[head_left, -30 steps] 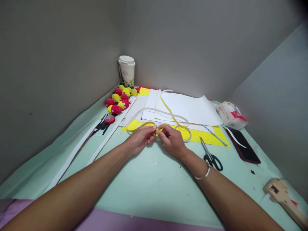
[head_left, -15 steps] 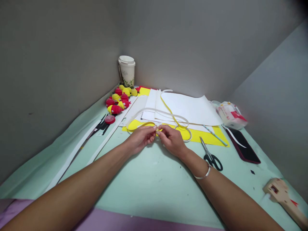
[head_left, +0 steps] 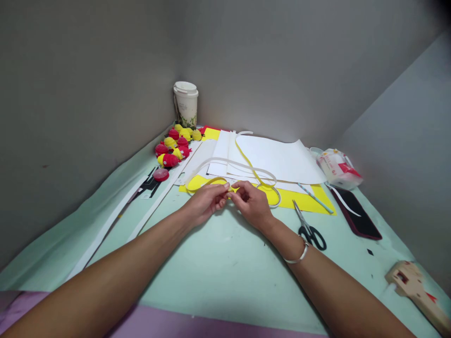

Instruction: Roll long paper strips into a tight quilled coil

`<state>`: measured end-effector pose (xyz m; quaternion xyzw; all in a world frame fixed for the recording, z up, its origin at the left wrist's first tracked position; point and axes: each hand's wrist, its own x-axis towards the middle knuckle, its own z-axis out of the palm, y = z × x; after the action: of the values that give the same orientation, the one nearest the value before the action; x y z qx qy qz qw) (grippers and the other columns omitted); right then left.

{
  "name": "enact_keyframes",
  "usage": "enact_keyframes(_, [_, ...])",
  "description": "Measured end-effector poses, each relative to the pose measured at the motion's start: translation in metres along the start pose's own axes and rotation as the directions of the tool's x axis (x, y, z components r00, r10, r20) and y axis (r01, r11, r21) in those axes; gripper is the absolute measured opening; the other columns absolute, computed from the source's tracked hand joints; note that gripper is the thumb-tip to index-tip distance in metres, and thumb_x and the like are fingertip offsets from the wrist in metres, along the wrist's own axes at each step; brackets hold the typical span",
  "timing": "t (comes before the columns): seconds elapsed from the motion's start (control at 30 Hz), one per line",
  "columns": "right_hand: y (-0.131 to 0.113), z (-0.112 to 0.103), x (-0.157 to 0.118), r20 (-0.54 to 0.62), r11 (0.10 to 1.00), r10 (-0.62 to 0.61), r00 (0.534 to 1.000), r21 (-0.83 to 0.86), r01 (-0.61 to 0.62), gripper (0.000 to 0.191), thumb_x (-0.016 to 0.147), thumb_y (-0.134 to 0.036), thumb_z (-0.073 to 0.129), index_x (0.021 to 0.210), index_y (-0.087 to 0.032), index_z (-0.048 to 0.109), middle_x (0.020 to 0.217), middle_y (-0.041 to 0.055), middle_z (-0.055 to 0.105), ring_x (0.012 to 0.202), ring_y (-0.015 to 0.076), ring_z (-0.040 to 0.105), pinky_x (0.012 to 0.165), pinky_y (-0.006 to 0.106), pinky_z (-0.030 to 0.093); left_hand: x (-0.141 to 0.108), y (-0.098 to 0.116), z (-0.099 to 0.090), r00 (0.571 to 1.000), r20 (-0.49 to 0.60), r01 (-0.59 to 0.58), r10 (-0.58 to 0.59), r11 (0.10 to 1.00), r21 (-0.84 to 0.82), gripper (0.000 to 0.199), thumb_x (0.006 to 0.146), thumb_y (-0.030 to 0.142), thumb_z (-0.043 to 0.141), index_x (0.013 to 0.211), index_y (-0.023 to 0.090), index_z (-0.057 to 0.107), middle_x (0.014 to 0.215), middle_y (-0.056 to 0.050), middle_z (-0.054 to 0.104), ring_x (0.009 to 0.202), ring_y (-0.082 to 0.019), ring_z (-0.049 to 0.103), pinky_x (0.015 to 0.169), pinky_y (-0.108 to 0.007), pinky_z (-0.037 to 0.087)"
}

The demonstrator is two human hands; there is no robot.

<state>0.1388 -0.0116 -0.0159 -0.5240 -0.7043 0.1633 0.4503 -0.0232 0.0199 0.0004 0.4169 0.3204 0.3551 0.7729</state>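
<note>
Near the table's middle, my left hand [head_left: 207, 203] and my right hand [head_left: 251, 203] meet at their fingertips. Both pinch a small yellow piece [head_left: 230, 189], which looks like the end of a paper strip and is mostly hidden by the fingers. A long yellow and white strip [head_left: 243, 165] loops behind the hands, over white sheets [head_left: 275, 155] and yellow paper [head_left: 317, 199]. Scissors [head_left: 309, 230] with black handles lie to the right of my right hand.
Red and yellow small ribbed figures [head_left: 169, 159] stand at the back left by a lidded cup [head_left: 186, 105]. On the right are a tissue pack [head_left: 338, 169], a phone [head_left: 359, 218] and a glue gun [head_left: 410, 284]. White strips [head_left: 109, 220] lie left.
My right hand's fingers have shifted slightly at the yellow piece. The rest looks the same.
</note>
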Motion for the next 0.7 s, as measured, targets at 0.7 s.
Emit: enact_keyframes(0.7, [-0.0022,-0.003,0.0001,0.041,0.995,-0.065,0.997,-0.067,0.068,0.019,0.089,-0.034,0.054,0.095,-0.02,0.064,0.065,-0.0023,0.061,0.056,0.0111,0.051,0.059,0.022,0.04,-0.0002,-0.0008,-0.0015,1.0,0.0,-0.005,0.005,1.0,0.017,0.018,0.079,0.03,0.066,0.078,0.013,0.061,0.067,0.001,0.05,0.054,-0.006,0.044,0.047,-0.017,0.033])
